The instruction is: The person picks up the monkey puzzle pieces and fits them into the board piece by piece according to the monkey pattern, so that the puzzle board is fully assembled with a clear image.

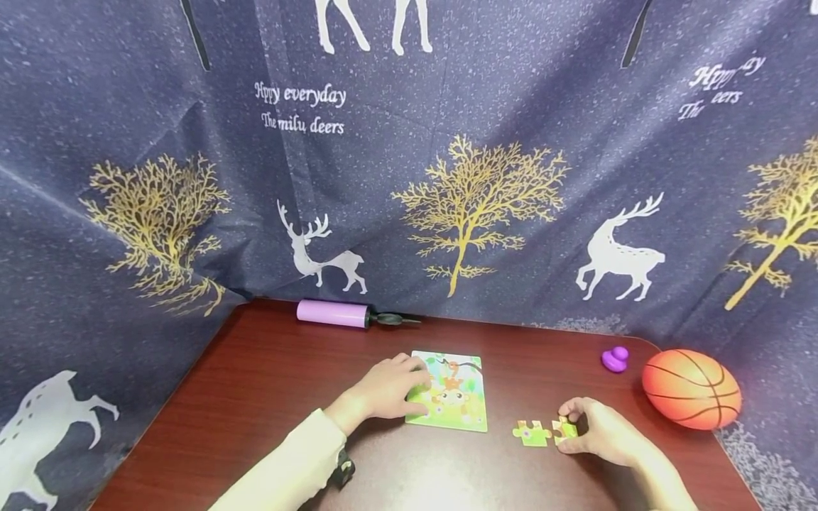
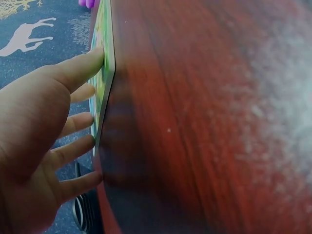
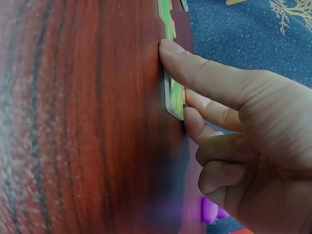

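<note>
A square puzzle board (image 1: pixel 456 408) with a monkey picture on green lies flat on the table. My left hand (image 1: pixel 386 387) rests on its left side, thumb and fingers spread and touching the board in the left wrist view. To the right of the board, a green puzzle piece (image 1: pixel 532 434) lies loose on the table. Just beside it, my right hand (image 1: pixel 603 431) pinches a second puzzle piece (image 3: pixel 175 102) between thumb and fingers, low at the tabletop. Whether the two pieces touch, I cannot tell.
A lilac hand pump (image 1: pixel 332 314) with a black nozzle lies along the table's back edge. A purple rubber duck (image 1: pixel 615 359) and an orange basketball (image 1: pixel 691 389) sit at the right. Behind hangs a dark blue cloth (image 1: pixel 371 177) printed with deer and trees.
</note>
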